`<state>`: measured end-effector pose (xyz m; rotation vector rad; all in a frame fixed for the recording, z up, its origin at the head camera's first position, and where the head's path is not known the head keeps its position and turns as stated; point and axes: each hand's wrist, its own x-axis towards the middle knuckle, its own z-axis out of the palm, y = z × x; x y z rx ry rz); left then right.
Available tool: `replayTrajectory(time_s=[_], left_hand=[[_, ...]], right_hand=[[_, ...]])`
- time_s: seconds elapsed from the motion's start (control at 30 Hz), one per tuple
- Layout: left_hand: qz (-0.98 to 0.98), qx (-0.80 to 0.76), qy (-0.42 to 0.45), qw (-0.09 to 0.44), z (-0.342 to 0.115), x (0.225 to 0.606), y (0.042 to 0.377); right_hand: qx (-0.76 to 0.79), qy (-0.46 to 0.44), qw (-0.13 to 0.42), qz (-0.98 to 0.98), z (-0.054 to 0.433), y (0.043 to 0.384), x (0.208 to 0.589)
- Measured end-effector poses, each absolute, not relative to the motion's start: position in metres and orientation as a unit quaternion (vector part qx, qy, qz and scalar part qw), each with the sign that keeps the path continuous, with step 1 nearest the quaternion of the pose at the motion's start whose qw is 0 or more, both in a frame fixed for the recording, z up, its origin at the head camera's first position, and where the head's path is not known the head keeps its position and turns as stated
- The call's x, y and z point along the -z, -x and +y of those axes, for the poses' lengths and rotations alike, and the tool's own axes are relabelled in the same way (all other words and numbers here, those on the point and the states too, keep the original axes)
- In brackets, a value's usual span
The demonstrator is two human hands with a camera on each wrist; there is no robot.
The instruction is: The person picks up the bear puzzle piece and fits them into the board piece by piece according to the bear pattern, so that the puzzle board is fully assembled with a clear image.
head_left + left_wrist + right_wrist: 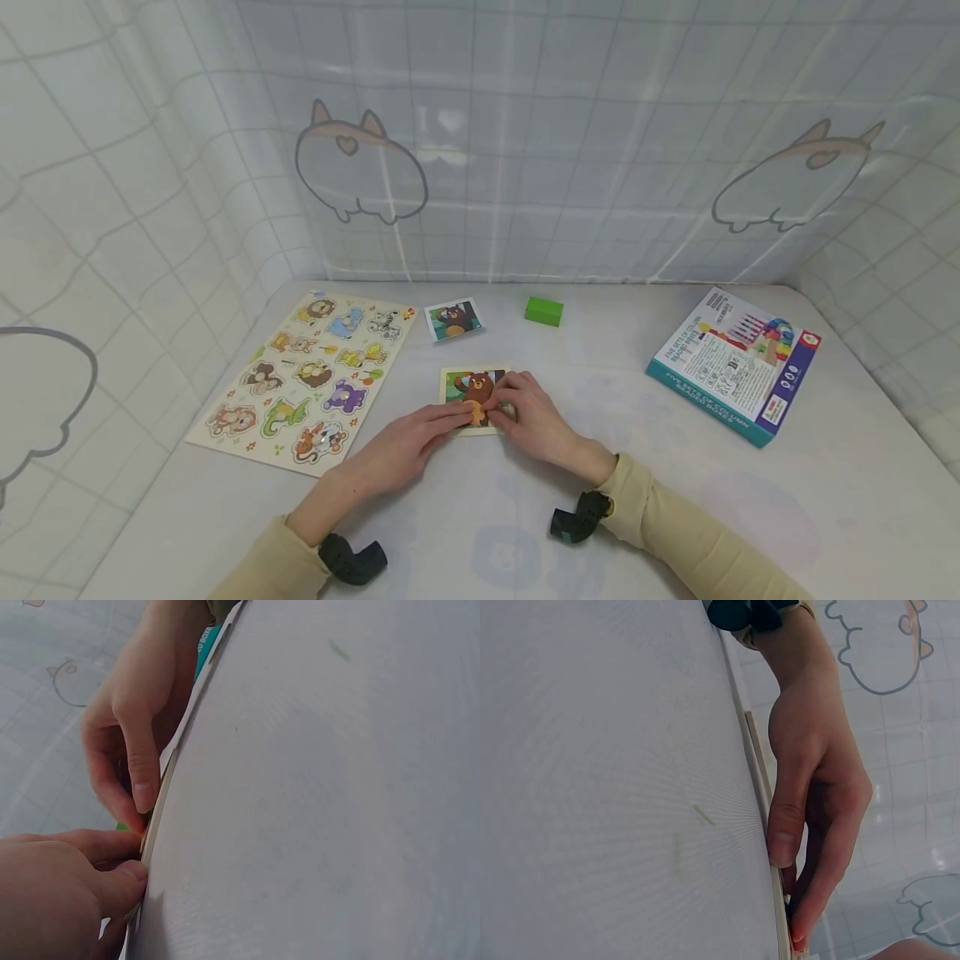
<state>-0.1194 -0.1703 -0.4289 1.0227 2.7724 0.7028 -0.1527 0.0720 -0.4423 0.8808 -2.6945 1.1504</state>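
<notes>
A small square bear puzzle with a pale wooden frame lies on the table in front of me, its brown bear showing at the top. An orange puzzle piece is at the lower middle of it. My left hand reaches in from the left, its extended fingers touching the piece and its thumb at the frame's near edge in the left wrist view. From the right, my right hand pinches the piece's right side between thumb and forefinger. Both hands cover parts of the puzzle.
Left of the hands lies a large animal puzzle board. Behind them are a bear picture card and a green block. A teal-edged box lies at the right. A patterned curtain bounds the table's far side.
</notes>
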Motion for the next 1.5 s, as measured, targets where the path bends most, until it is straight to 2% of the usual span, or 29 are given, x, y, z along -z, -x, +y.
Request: replayTrajectory(time_s=[0.73,1.0,1.33,1.5], left_hand=[[0.911,-0.246,-0.326,0.050,-0.171,0.429,0.120],[0.913,-0.258,-0.309,0.070,-0.170,0.430,0.120],[0.915,-0.257,-0.303,0.072,-0.169,0.431,0.120],[0.917,-0.255,-0.297,0.077,-0.168,0.430,0.120]], right_hand=[[-0.374,-0.290,0.031,-0.880,0.072,0.153,0.442],[-0.341,-0.315,-0.007,-0.886,0.077,0.150,0.430],[-0.331,-0.371,-0.017,-0.868,0.115,0.145,0.419],[-0.333,-0.376,-0.040,-0.864,0.141,0.144,0.414]])
